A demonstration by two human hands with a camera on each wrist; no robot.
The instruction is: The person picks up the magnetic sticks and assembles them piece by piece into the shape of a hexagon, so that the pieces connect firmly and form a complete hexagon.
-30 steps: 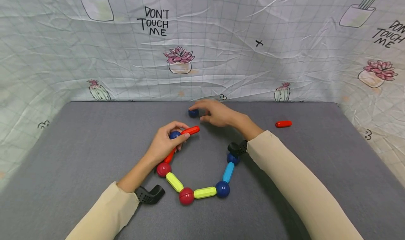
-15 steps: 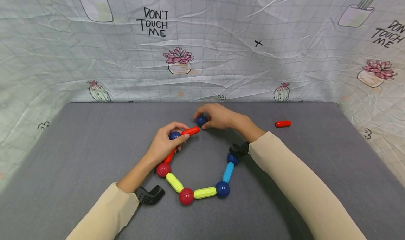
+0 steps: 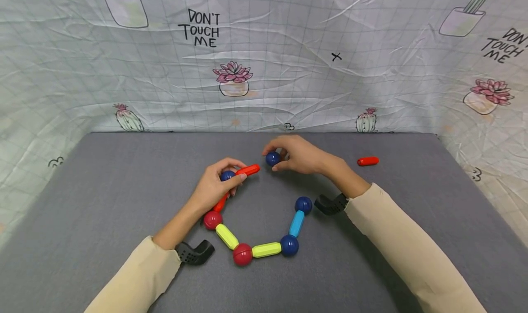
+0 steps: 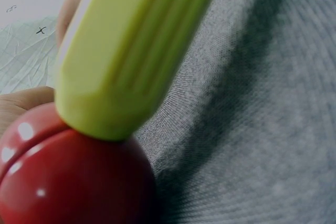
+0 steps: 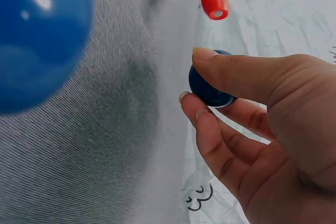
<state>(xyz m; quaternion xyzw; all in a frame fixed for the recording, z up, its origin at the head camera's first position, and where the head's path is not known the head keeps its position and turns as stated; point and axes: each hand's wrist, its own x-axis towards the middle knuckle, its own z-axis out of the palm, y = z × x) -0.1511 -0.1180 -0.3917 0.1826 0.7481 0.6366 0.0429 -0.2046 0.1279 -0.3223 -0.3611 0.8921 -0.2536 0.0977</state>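
Clearly, from my seat, I see the fingers and thumb of the right hand [image 3: 300,155] clamped round a navy ball [image 3: 272,159], lifted off the tabletop [image 3: 123,198]. Just beside it, apart from it, is the free end of a red stick [image 3: 248,170]. The other end meets a blue ball [image 3: 227,175] that the left hand [image 3: 214,182] grips, its thumb along the stick.

Below that hand I make out a second red stick [image 3: 220,205], its upper end hidden, leading to a crimson ball [image 3: 212,220]. From there the chain curves toward me: yellow stick [image 3: 227,237], another crimson ball [image 3: 242,255], another yellow stick [image 3: 266,249], a blue corner ball [image 3: 289,245], a light blue stick [image 3: 296,224] and a blue end ball [image 3: 303,205]. Well apart, beyond the right forearm, a loose red stick [image 3: 368,161] lies on the tabletop. Behind everything I see a printed sheet [image 3: 288,84].
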